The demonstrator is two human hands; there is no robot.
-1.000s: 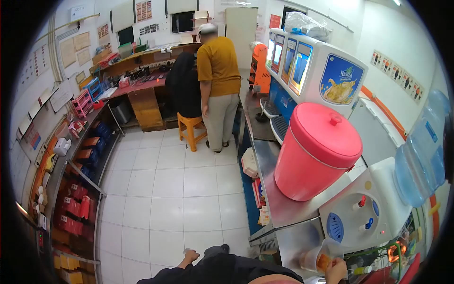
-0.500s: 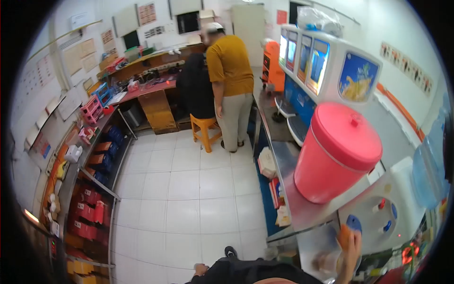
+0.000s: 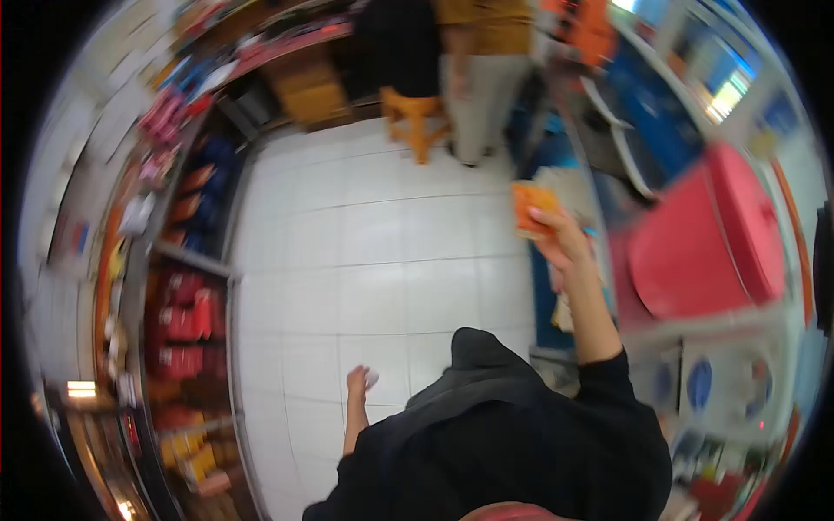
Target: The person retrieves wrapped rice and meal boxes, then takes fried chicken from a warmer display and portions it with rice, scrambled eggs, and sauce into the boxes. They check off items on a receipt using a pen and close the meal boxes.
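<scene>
My right hand (image 3: 563,239) is raised in front of the steel counter and grips an orange packet (image 3: 531,208) by its right side. The packet's print is blurred. Low at my left side, my left hand (image 3: 358,380) has its fingers closed round a small whitish object (image 3: 372,379), too small and smeared to name. White floor tiles lie beneath both hands.
A pink lidded drum (image 3: 704,243) stands on the counter at the right, near a water dispenser (image 3: 725,373). Shelves with red boxes (image 3: 184,319) line the left. Ahead are an orange stool (image 3: 417,117), a seated person and a standing person (image 3: 488,95).
My right hand has lifted the orange packet out of the clear container and carried it forward and left. The view has tilted down, and my left hand shows more fully.
</scene>
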